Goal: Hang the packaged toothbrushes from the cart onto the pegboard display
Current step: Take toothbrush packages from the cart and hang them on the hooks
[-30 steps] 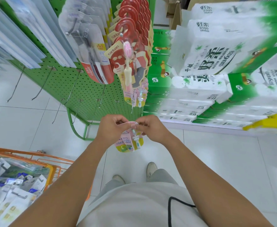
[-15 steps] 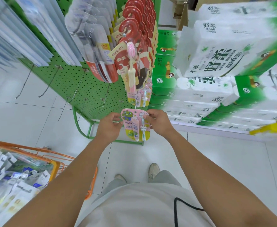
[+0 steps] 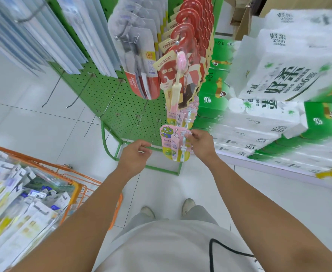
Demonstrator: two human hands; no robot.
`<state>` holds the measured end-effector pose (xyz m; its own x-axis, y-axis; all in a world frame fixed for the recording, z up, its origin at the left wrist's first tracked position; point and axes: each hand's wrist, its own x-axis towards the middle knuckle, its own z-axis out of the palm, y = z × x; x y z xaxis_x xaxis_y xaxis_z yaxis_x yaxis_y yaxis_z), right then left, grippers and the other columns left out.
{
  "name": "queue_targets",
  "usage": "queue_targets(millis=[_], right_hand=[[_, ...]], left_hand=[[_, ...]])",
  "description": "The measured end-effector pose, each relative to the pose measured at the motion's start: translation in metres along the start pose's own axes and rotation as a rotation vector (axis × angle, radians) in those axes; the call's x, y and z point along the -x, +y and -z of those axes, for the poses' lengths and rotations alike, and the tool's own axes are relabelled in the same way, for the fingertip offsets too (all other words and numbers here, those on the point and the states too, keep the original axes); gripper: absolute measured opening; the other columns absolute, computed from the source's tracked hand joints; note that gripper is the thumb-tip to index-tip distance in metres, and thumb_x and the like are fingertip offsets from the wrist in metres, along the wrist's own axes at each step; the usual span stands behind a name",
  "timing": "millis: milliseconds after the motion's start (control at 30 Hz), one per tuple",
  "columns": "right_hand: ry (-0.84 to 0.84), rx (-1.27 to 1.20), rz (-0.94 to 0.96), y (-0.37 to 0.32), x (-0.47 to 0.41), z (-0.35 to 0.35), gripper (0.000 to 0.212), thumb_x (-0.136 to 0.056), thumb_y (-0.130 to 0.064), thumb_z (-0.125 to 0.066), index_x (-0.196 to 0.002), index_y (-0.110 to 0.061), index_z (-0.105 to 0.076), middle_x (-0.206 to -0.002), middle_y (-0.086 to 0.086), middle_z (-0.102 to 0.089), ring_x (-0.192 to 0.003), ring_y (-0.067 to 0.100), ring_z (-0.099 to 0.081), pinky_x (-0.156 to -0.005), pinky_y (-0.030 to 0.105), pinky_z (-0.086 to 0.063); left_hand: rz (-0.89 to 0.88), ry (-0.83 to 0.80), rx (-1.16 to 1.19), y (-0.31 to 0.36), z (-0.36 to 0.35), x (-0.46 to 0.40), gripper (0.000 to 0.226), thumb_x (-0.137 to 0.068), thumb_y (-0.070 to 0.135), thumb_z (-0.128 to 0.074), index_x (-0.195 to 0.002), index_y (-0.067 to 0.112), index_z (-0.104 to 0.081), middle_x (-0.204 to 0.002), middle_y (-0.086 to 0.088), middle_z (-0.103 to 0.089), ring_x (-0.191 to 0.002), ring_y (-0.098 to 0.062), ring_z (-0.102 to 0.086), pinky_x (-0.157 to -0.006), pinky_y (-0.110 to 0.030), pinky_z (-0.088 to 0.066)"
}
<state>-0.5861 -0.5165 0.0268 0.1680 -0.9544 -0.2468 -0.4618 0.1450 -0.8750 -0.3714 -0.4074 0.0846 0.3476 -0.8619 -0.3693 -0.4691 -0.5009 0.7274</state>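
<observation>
A pink packaged children's toothbrush (image 3: 171, 142) with a green cartoon figure hangs upright in front of the green pegboard (image 3: 122, 99). My right hand (image 3: 200, 146) pinches its upper right edge. My left hand (image 3: 133, 156) is off the pack, just to its left, fingers curled at the tip of a thin metal peg (image 3: 154, 134). More of the same pink packs (image 3: 181, 116) hang right above. The orange cart (image 3: 76, 185) at lower left holds several packaged toothbrushes (image 3: 23, 209).
Red-carded toothbrush packs (image 3: 188, 46) and Colgate packs (image 3: 141, 75) fill the upper pegs. Several bare pegs (image 3: 78, 95) stick out lower left. Stacked toilet paper packs (image 3: 279, 79) stand to the right. White tiled floor lies below, with my shoes (image 3: 187, 206) on it.
The pack has risen from a tilted position to upright near the pegboard. My left hand let go of it and moved to the peg tip. The camera shifted closer to the display.
</observation>
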Motion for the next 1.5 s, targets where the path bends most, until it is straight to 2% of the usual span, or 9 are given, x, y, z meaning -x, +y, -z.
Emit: queue_targets(millis=[167, 400, 533, 667, 867, 1100, 1233, 1367, 1500], right_hand=[[0.118, 0.151, -0.011, -0.035, -0.036, 0.012, 0.046, -0.099, -0.022, -0.061, -0.058, -0.028, -0.042, -0.055, -0.011, -0.036, -0.057, 0.013, -0.032, -0.046, 0.014, -0.026], [0.216, 0.19, -0.069, -0.039, -0.038, 0.006, 0.042, -0.098, -0.036, -0.061, -0.073, -0.002, -0.06, -0.066, 0.013, -0.057, -0.063, 0.029, -0.046, -0.055, 0.034, -0.036], [0.301, -0.021, -0.428, -0.029, 0.003, -0.019, 0.04, -0.101, -0.038, -0.053, -0.077, -0.007, -0.058, -0.067, 0.003, -0.054, -0.063, 0.022, -0.052, -0.069, 0.038, -0.047], [-0.046, -0.172, -0.593, -0.037, 0.061, -0.09, 0.016, -0.095, -0.013, -0.056, -0.089, 0.0, -0.064, -0.082, 0.013, -0.066, -0.066, 0.023, -0.062, -0.065, 0.034, -0.052], [-0.848, 0.087, -0.088, -0.161, 0.144, -0.244, 0.007, -0.095, -0.017, -0.065, -0.097, -0.011, -0.069, -0.089, 0.008, -0.072, -0.075, 0.017, -0.068, -0.075, 0.034, -0.056], [-0.829, 0.274, 0.284, -0.222, 0.207, -0.429, 0.011, -0.086, -0.019, -0.077, -0.094, -0.02, -0.069, -0.087, -0.006, -0.067, -0.071, 0.006, -0.061, -0.071, 0.024, -0.051], [-0.802, 0.294, 0.302, -0.237, 0.232, -0.497, 0.019, -0.088, -0.02, -0.077, -0.104, -0.017, -0.067, -0.094, 0.0, -0.068, -0.072, 0.004, -0.062, -0.065, 0.012, -0.048], [-0.892, 0.357, 0.194, -0.247, 0.248, -0.563, 0.038, -0.087, -0.028, -0.077, -0.119, -0.011, -0.066, -0.101, 0.003, -0.067, -0.09, 0.017, -0.067, -0.081, 0.034, -0.058], [-0.921, 0.353, -0.083, -0.253, 0.265, -0.614, 0.046, -0.091, -0.02, -0.074, -0.124, 0.008, -0.061, -0.1, 0.012, -0.062, -0.077, 0.025, -0.067, -0.079, 0.046, -0.062]], left_hand=[[0.03, 0.029, -0.001, -0.01, 0.01, 0.005, 0.012, -0.095, 0.019, -0.064, -0.106, 0.018, -0.069, -0.098, -0.001, -0.069, -0.071, -0.003, -0.058, -0.055, -0.007, -0.038], [0.141, 0.147, 0.123, -0.036, 0.019, 0.031, 0.009, -0.093, 0.017, -0.067, -0.101, 0.017, -0.071, -0.092, 0.001, -0.069, -0.07, -0.004, -0.06, -0.057, -0.007, -0.041], [0.228, 0.232, 0.178, -0.062, 0.037, 0.053, 0.006, -0.093, 0.02, -0.068, -0.098, 0.021, -0.07, -0.089, 0.005, -0.066, -0.066, -0.01, -0.058, -0.056, -0.018, -0.044], [0.309, 0.365, 0.285, -0.108, 0.078, 0.074, 0.004, -0.091, 0.02, -0.071, -0.091, 0.023, -0.069, -0.084, 0.004, -0.064, -0.072, -0.016, -0.061, -0.061, -0.023, -0.048], [0.355, 0.528, 0.414, -0.196, 0.165, 0.109, 0.005, -0.088, 0.019, -0.071, -0.088, 0.023, -0.069, -0.085, -0.007, -0.069, -0.074, -0.022, -0.066, -0.071, -0.038, -0.055], [0.428, 0.765, 0.373, -0.33, 0.288, 0.176, 0.008, -0.088, 0.022, -0.073, -0.095, 0.019, -0.07, -0.079, 0.009, -0.065, -0.069, -0.011, -0.063, -0.068, -0.025, -0.048], [0.552, 0.859, 0.273, -0.395, 0.342, 0.203, 0.041, -0.08, 0.028, -0.08, -0.116, 0.018, -0.062, -0.108, 0.001, -0.065, -0.092, -0.019, -0.063, -0.083, -0.033, -0.05], [0.653, 0.66, 0.203, -0.437, 0.356, 0.2, 0.081, -0.072, 0.036, -0.087, -0.139, 0.013, -0.048, -0.138, -0.008, -0.051, -0.126, -0.027, -0.05, -0.096, -0.034, -0.042], [0.633, 0.557, 0.106, -0.458, 0.338, 0.192, 0.08, -0.074, 0.038, -0.084, -0.139, 0.013, -0.046, -0.137, -0.011, -0.051, -0.125, -0.032, -0.049, -0.095, -0.04, -0.045]])
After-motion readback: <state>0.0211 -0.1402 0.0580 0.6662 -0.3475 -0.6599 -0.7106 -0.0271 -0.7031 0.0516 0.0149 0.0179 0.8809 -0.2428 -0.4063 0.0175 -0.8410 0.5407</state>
